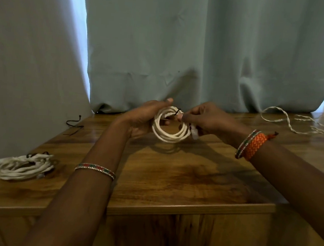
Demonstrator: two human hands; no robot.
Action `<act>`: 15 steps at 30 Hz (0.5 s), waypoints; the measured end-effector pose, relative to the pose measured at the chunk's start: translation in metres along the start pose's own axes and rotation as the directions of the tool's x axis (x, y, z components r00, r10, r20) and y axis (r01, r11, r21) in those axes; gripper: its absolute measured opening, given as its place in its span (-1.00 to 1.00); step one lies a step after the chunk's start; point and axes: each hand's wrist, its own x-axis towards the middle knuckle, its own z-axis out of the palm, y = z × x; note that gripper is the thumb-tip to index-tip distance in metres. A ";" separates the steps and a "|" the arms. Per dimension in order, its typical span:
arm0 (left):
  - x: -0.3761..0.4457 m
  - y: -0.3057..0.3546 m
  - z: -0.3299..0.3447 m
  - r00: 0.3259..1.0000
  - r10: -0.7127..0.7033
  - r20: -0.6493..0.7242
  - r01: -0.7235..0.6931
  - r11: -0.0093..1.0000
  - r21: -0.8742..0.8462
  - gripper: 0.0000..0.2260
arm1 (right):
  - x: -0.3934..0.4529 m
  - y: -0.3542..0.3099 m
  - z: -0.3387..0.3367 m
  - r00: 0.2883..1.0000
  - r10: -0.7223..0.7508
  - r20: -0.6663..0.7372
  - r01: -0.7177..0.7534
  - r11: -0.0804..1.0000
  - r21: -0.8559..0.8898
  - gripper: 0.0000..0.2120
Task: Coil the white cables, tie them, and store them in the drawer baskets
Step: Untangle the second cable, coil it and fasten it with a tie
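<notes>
I log one tied bundle (23, 166) done at the table (172, 174) edge. Left hand (144, 119) cups the coil (169, 128); right hand (206, 118) pinches its dark tie (177, 111). Loose cables (300, 124) and storing remain.

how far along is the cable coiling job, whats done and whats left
Done: one coiled bundle with a dark tie lies on the wooden top at the left. In hand: the left hand holds a white coil while the right hand works a dark tie at its top. Left: loose cables at the far right remain uncoiled, spare ties wait, and no drawer basket is in view, so nothing looks stored.
</notes>
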 end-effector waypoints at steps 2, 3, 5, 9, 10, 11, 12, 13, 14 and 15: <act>-0.001 0.004 -0.019 0.953 0.096 -0.287 -0.050 0.985 0.165 -0.71 | 0.011 -0.008 0.010 1.000 0.010 -0.002 -0.010 0.999 0.053 -0.73; -0.005 0.007 -0.030 0.882 0.158 -0.445 -0.092 0.982 0.165 -0.74 | 0.019 -0.013 0.017 1.000 0.019 0.007 -0.020 0.997 0.081 -0.73; -0.025 0.020 -0.060 0.720 0.227 -0.656 -0.228 0.970 0.086 -0.79 | 0.036 -0.027 0.038 0.999 0.035 0.036 -0.040 0.988 0.148 -0.73; -0.082 0.038 -0.128 0.566 0.335 -0.754 -0.227 0.942 0.248 -0.76 | 0.068 -0.056 0.104 0.990 0.067 0.123 -0.097 0.960 0.261 -0.81; -0.096 0.038 -0.140 0.556 0.330 -0.763 -0.194 0.944 0.267 -0.77 | 0.077 -0.060 0.125 0.987 0.074 0.146 -0.112 0.955 0.276 -0.83; -0.108 0.036 -0.152 0.545 0.320 -0.775 -0.163 0.947 0.277 -0.78 | 0.085 -0.063 0.145 0.983 0.080 0.164 -0.125 0.952 0.280 -0.84; -0.117 0.034 -0.160 0.538 0.308 -0.784 -0.140 0.951 0.278 -0.78 | 0.091 -0.063 0.165 0.980 0.086 0.178 -0.134 0.951 0.279 -0.85; -0.124 0.030 -0.166 0.534 0.297 -0.791 -0.123 0.953 0.275 -0.78 | 0.099 -0.063 0.182 0.979 0.092 0.179 -0.138 0.954 0.265 -0.87; -0.129 0.026 -0.171 0.537 0.292 -0.792 -0.109 0.954 0.277 -0.77 | 0.104 -0.061 0.198 0.979 0.092 0.183 -0.136 0.960 0.246 -0.88; -0.133 0.022 -0.174 0.551 0.288 -0.784 -0.095 0.954 0.284 -0.77 | 0.110 -0.059 0.212 0.979 0.089 0.185 -0.129 0.968 0.214 -0.89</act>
